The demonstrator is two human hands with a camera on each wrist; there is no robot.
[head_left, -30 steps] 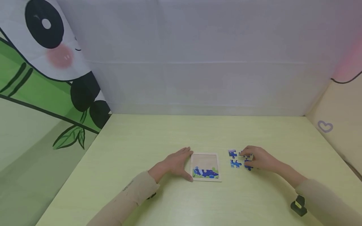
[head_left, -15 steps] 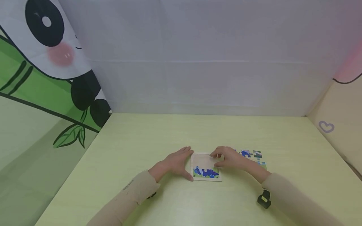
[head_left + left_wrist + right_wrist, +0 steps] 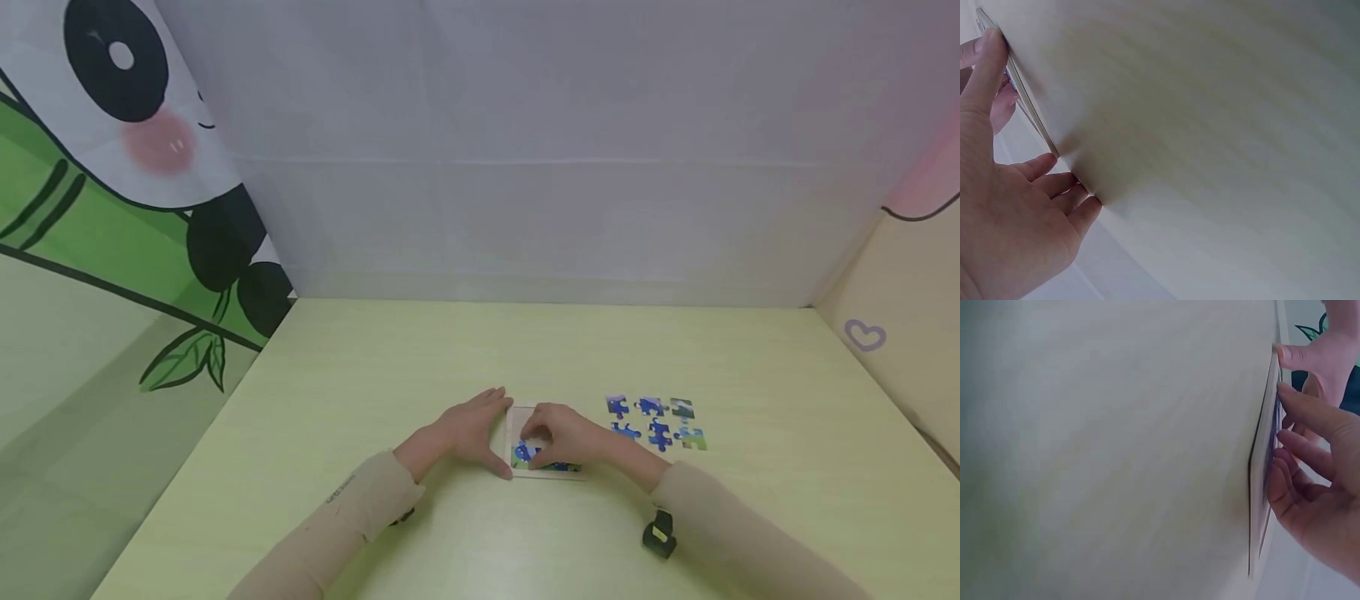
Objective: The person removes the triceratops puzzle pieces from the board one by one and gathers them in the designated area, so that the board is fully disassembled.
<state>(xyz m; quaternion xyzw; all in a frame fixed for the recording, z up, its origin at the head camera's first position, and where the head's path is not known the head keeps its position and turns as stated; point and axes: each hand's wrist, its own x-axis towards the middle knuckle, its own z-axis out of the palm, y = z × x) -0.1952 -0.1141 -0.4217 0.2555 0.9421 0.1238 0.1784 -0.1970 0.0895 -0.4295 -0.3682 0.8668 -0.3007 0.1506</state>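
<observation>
Frame (image 3: 546, 475): table (image 3: 465, 546), abt midway L–R edges | loose pcs x6 (image 3: 660, 433): twd table's R edge | L hand (image 3: 467, 430): fingers spread, touching frame | R hand (image 3: 576, 437): half-curled over inset pcs (image 3: 522, 452), grip can't tell | step, I'd say: handling inset pcs; next I need clean pinch

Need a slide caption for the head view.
Left hand touches the frame, right hand over it; six pieces in two rows to its right.

L hand (image 3: 467, 429) splayed, R hand (image 3: 567, 433) loosely bent nr it.
</observation>
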